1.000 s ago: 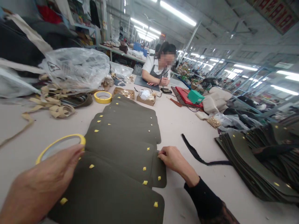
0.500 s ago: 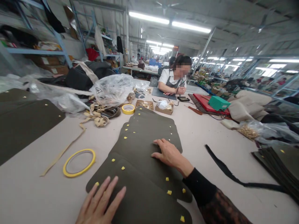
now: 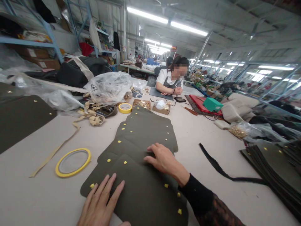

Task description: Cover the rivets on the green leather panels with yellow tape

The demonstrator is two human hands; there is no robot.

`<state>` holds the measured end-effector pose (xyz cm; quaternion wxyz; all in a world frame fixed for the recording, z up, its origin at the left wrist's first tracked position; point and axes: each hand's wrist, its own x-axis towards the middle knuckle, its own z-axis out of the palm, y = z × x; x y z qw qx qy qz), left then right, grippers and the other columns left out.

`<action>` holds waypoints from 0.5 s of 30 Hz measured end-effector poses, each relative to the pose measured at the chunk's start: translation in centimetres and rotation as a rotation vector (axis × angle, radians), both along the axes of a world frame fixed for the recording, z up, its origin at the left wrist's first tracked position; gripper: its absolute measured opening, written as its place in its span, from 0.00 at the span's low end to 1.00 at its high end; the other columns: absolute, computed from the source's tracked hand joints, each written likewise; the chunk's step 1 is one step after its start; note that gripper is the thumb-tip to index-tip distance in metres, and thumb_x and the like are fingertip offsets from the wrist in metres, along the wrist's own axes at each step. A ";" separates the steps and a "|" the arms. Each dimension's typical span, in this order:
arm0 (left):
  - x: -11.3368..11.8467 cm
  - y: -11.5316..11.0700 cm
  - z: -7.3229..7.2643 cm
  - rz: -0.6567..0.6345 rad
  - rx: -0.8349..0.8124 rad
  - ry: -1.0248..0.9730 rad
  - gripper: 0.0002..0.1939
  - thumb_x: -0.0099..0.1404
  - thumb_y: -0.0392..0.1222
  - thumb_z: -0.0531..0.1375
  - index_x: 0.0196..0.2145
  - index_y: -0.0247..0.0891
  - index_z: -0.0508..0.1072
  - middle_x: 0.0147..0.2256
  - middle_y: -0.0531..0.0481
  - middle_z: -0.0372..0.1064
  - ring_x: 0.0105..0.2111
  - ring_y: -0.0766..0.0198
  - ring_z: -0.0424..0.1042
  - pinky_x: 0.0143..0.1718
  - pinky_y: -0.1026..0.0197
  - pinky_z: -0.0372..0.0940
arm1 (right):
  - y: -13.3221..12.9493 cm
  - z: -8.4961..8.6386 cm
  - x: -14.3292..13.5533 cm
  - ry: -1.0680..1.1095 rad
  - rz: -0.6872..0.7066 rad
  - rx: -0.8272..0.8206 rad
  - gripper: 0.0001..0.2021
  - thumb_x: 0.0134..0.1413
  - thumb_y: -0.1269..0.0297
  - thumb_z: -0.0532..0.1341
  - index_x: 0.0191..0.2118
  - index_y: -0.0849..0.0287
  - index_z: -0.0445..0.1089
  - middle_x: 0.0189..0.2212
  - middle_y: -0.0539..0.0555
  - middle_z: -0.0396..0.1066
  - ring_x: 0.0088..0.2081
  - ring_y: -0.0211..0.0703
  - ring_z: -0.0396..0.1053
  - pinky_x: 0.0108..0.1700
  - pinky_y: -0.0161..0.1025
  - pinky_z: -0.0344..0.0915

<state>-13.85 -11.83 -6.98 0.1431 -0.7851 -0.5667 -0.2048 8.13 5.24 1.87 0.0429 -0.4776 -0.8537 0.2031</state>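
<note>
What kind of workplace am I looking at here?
Most likely a bag or leather-goods workshop: dark olive cut panels lie overlapped down a long worktable, small boxes of metal fittings sit beyond them, and another person works farther along under rows of strip lights.

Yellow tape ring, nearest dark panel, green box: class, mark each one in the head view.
Yellow tape ring [image 3: 73, 162], head view, on the near rim of the ring.
Nearest dark panel [image 3: 143, 194], head view, on its bare middle.
Green box [image 3: 212, 104], head view, on its front face.
</note>
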 end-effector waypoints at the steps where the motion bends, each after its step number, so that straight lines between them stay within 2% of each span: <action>1: -0.2 0.1 -0.1 -0.011 0.015 0.033 0.44 0.56 0.66 0.59 0.64 0.42 0.55 0.61 0.38 0.60 0.60 0.45 0.59 0.59 0.46 0.50 | 0.0 0.0 0.1 -0.027 -0.041 0.022 0.23 0.58 0.50 0.60 0.50 0.62 0.71 0.46 0.63 0.72 0.47 0.54 0.70 0.47 0.43 0.63; 3: -0.5 0.2 -0.5 -0.036 0.063 0.076 0.44 0.56 0.66 0.59 0.64 0.40 0.56 0.61 0.37 0.61 0.59 0.45 0.60 0.57 0.47 0.51 | 0.0 0.0 0.1 -0.052 -0.081 -0.004 0.27 0.55 0.45 0.61 0.51 0.63 0.70 0.46 0.64 0.72 0.47 0.56 0.70 0.47 0.45 0.63; 7: -0.9 0.6 -1.3 -0.044 0.131 0.078 0.46 0.55 0.68 0.58 0.63 0.38 0.57 0.61 0.37 0.59 0.59 0.44 0.60 0.56 0.47 0.52 | -0.3 0.0 -0.2 0.006 -0.106 -0.158 0.32 0.51 0.39 0.61 0.53 0.61 0.69 0.43 0.62 0.75 0.43 0.54 0.73 0.41 0.42 0.64; 9: -1.0 0.7 -1.4 -0.036 0.131 0.079 0.46 0.55 0.68 0.58 0.64 0.38 0.57 0.62 0.37 0.59 0.59 0.45 0.61 0.55 0.48 0.54 | -0.7 0.2 -0.4 0.018 -0.072 -0.230 0.35 0.47 0.37 0.62 0.52 0.61 0.69 0.42 0.61 0.76 0.42 0.53 0.73 0.39 0.40 0.64; 12: -1.1 0.7 -1.4 -0.025 0.130 0.077 0.47 0.55 0.69 0.58 0.64 0.40 0.56 0.61 0.38 0.60 0.57 0.45 0.64 0.52 0.49 0.58 | -1.5 0.5 -0.5 -0.047 0.016 -0.265 0.36 0.36 0.36 0.67 0.46 0.60 0.73 0.39 0.60 0.77 0.40 0.55 0.74 0.34 0.39 0.64; 15: -1.1 0.6 -1.9 -0.019 0.108 0.039 0.47 0.54 0.70 0.58 0.65 0.43 0.54 0.61 0.38 0.61 0.56 0.45 0.65 0.52 0.49 0.60 | -2.9 1.1 -0.4 -0.036 0.053 -0.276 0.34 0.28 0.39 0.71 0.41 0.58 0.74 0.35 0.57 0.77 0.36 0.53 0.74 0.29 0.36 0.62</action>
